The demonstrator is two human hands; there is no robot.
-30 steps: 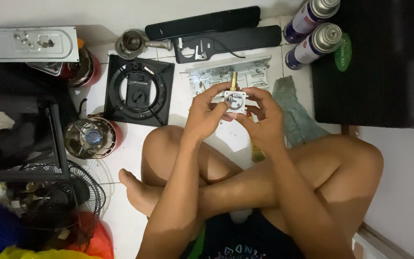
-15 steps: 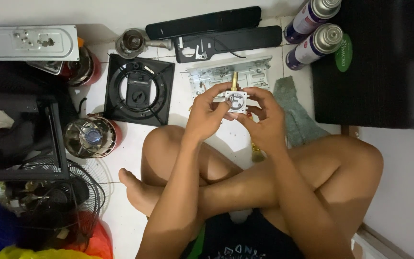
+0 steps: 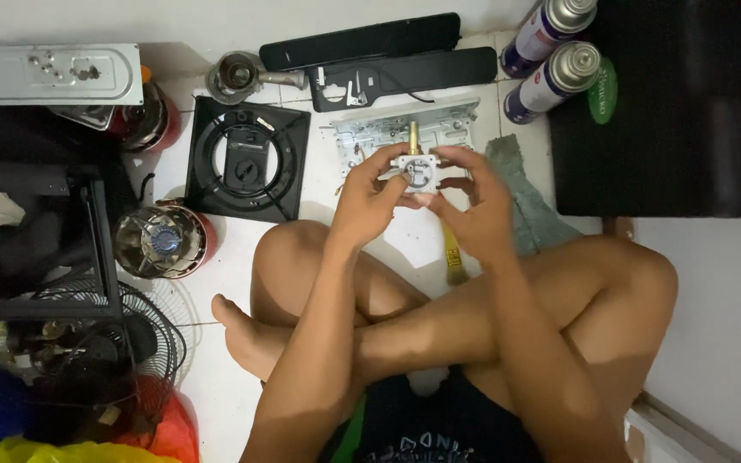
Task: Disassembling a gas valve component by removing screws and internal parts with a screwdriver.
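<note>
Two hands hold one small metal valve (image 3: 414,169) in the air above the floor, over the crossed knees and just in front of the grey metal plate (image 3: 370,133). The left hand (image 3: 369,195) is closed on its left side with thumb and fingers; the right hand (image 3: 470,201) pinches the right side, fingers half curled. A brass tube (image 3: 413,135) stands up from the top of the valve.

The valve looks stiff and light, probably cast metal, so it will not bend. I judge it can be a little slippery if oily. The flat body edges are the best place to take hold; the thin brass tube seems less safe.

A black burner tray (image 3: 249,159) lies to the left on the floor, and two spray cans (image 3: 551,58) lie near the far right.
</note>
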